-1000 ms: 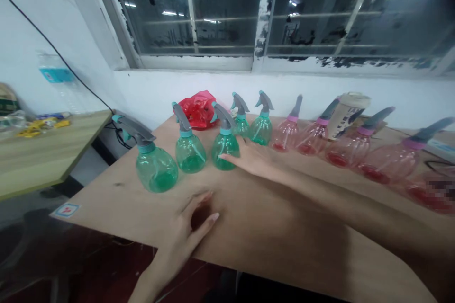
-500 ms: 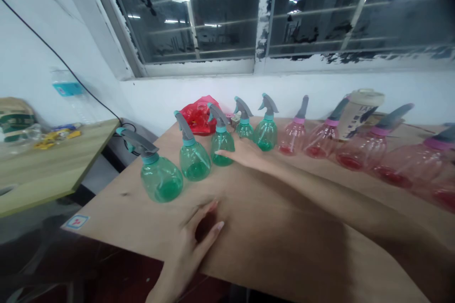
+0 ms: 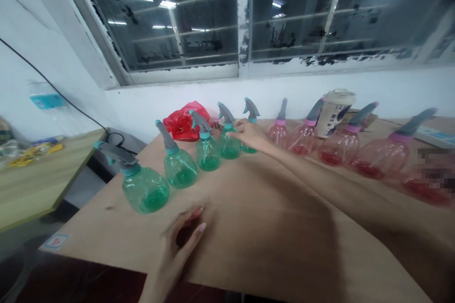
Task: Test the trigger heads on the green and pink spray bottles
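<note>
Several green spray bottles stand in a row on the brown table (image 3: 270, 232); the nearest (image 3: 144, 190) is at the left and the farthest (image 3: 250, 110) is by the wall. My right hand (image 3: 251, 135) reaches across to the far end of that row. Its fingers are stretched out against the fourth green bottle (image 3: 227, 146), and it hides the body of the farthest one. My left hand (image 3: 179, 241) rests on the table's near edge with fingers loosely curved and nothing in it. Several pink spray bottles (image 3: 341, 147) continue the row to the right.
A red plastic bag (image 3: 183, 123) lies behind the green bottles by the wall. A paper cup (image 3: 334, 112) stands behind the pink bottles. A second wooden table (image 3: 31, 182) with small items sits to the left across a gap. A window runs above the wall.
My right hand has moved farther along the row, from the third green bottle to the fourth and fifth. The view has shifted right and back. My left hand stays at the table edge.
</note>
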The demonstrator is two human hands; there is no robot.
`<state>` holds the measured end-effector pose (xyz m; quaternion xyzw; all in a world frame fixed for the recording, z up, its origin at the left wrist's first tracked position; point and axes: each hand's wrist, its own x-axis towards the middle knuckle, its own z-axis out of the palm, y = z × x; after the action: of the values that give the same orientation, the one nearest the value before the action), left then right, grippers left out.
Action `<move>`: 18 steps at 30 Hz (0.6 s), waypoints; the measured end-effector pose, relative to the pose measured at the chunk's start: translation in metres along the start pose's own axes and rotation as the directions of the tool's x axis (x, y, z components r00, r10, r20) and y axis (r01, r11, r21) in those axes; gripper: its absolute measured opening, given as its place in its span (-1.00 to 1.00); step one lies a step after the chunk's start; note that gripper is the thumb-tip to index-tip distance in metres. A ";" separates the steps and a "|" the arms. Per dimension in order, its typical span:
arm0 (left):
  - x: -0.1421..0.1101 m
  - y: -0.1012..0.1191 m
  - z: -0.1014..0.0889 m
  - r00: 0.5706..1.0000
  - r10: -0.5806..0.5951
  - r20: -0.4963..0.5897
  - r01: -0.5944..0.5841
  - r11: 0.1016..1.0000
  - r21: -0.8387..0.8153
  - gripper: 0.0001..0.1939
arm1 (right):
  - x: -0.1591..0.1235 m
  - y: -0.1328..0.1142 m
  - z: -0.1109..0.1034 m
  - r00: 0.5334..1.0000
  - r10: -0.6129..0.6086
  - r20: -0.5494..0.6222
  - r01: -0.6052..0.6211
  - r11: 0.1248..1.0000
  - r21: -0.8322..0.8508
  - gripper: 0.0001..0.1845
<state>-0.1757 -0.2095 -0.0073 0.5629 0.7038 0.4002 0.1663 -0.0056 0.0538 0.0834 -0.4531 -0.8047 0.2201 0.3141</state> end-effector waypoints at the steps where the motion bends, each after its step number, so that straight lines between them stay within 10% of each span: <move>1: 0.000 0.001 0.000 1.000 -0.010 0.000 0.010 1.000 -0.009 -0.62 | 0.004 -0.002 0.002 1.000 -0.003 -0.009 0.003 1.000 -0.007 -0.42; 10: -0.002 0.004 -0.003 1.000 -0.021 0.002 0.022 0.999 -0.037 -0.63 | 0.015 -0.014 0.009 0.999 -0.023 0.030 0.025 0.995 -0.101 -0.50; 18: 0.001 0.006 -0.001 0.999 -0.034 -0.011 0.034 0.998 -0.052 -0.61 | -0.038 -0.009 -0.017 0.999 0.017 0.050 -0.005 0.973 -0.229 -0.40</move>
<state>-0.1731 -0.2091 -0.0021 0.5438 0.7037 0.4189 0.1834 0.0165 0.0180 0.0896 -0.4850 -0.8300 0.1393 0.2377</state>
